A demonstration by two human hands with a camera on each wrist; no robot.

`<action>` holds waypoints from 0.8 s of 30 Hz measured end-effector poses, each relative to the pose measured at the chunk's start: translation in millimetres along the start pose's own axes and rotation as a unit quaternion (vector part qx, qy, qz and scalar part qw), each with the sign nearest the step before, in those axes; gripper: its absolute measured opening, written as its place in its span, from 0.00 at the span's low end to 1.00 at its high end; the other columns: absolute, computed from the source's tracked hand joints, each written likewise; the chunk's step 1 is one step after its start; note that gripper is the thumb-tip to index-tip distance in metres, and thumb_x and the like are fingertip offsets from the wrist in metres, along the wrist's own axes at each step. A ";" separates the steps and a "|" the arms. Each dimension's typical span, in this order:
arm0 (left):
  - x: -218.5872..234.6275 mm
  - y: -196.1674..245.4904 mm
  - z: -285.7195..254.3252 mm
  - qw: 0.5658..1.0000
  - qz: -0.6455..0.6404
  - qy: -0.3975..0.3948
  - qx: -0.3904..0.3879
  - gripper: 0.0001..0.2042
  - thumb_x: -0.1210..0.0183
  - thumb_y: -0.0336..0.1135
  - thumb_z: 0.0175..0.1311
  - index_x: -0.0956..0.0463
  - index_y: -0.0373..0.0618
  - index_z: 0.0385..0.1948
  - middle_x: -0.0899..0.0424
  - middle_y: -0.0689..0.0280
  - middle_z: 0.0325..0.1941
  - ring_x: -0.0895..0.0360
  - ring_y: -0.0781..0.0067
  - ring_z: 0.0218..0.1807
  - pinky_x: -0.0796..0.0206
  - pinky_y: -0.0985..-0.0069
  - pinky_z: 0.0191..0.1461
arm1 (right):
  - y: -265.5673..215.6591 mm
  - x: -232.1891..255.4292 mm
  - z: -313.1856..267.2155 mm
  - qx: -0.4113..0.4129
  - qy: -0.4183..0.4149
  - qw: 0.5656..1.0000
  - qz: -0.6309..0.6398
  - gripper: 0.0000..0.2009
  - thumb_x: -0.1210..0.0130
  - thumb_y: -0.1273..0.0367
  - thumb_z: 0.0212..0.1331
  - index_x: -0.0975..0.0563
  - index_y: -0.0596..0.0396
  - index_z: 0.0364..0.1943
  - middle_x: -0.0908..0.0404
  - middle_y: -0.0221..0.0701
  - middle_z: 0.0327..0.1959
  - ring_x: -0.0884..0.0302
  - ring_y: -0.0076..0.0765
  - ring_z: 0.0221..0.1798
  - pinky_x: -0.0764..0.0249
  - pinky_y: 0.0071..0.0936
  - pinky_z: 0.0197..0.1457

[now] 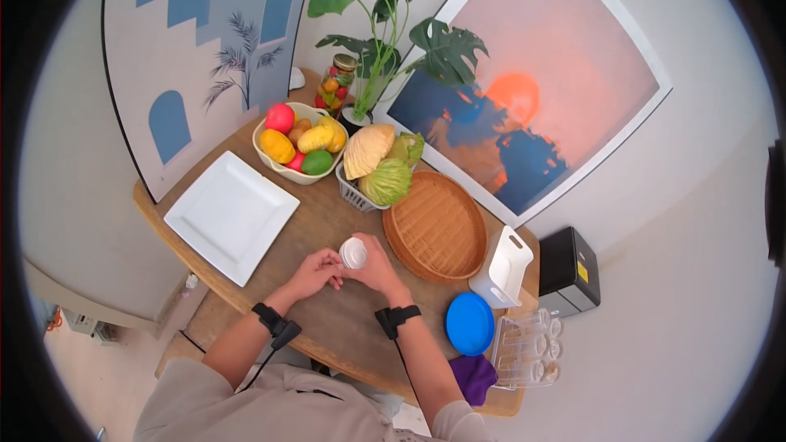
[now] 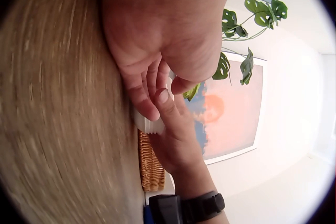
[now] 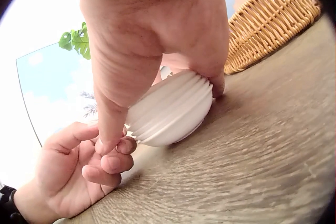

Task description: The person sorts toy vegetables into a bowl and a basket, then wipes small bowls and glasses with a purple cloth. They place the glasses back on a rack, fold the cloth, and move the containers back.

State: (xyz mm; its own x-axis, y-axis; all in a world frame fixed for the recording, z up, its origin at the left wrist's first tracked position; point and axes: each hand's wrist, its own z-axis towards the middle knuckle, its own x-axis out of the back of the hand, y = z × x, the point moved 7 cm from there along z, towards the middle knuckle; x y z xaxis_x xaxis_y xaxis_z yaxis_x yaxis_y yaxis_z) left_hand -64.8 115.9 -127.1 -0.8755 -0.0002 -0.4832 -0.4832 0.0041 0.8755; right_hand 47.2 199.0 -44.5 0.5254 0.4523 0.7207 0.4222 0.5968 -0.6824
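The right hand (image 1: pixel 377 268) grips the stack of small white bowls (image 1: pixel 353 253) at the centre of the frame, thumb on one side, fingers on the other. The left hand (image 1: pixel 315 272) has its fingers loosely bent, thumb apart from them, right beside the stack, near the right thumb's tip. Both forearms cross the table's (image 1: pixel 323 311) near edge, lower centre. Wood surface separates the stack from the square white plate (image 1: pixel 232 217) at left, which reaches close to the table's left edge; the round wicker tray (image 1: pixel 435 225) stands nearer, on the right. Upper centre, a cream basket (image 1: pixel 304 173) bears red, yellow, brown and green fruit, and a grey basket (image 1: pixel 360 196) holds leafy green heads (plus something pale and fan-shaped). Behind them is a lidded jar (image 1: pixel 335 86) of colourful pieces. Lower right, clear glasses (image 1: pixel 540 345) fill a rack (image 1: pixel 506 352) beside a blue dish (image 1: pixel 470 323).
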 end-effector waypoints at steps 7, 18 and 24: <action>-1.9 2.2 1.0 1.000 0.006 -0.007 -0.007 0.04 0.47 0.28 0.74 0.29 0.38 0.44 0.19 0.61 0.37 0.18 0.72 0.35 0.22 0.74 0.37 | 1.5 10.4 -5.0 -0.003 0.049 0.999 -0.006 0.43 0.20 0.62 0.40 0.31 0.57 0.64 0.26 0.44 0.61 0.26 0.49 0.64 0.28 0.39 0.65; -2.1 1.4 -0.2 0.999 0.032 0.001 0.013 0.04 0.47 0.27 0.74 0.28 0.38 0.44 0.20 0.61 0.38 0.19 0.71 0.36 0.22 0.74 0.37 | 16.1 26.7 -120.6 -0.125 0.158 0.979 -0.035 0.44 0.20 0.58 0.38 0.31 0.58 0.63 0.28 0.49 0.61 0.29 0.56 0.64 0.28 0.45 0.65; -4.4 1.1 -0.3 0.997 0.080 0.005 0.013 0.04 0.46 0.28 0.74 0.27 0.38 0.42 0.19 0.62 0.37 0.19 0.74 0.35 0.23 0.76 0.36 | 13.6 7.4 -166.7 -0.110 0.113 0.984 -0.080 0.46 0.21 0.59 0.39 0.32 0.57 0.65 0.40 0.50 0.71 0.45 0.63 0.75 0.39 0.50 0.75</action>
State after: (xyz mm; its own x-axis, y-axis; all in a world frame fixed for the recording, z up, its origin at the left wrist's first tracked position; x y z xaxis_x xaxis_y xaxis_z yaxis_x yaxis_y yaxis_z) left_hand -61.5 115.6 -124.0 -0.9416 -0.0072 -0.3367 -0.3367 0.0299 0.9411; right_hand 180.0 100.1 -68.9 0.5788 0.1903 0.7930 0.6504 0.4788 -0.5897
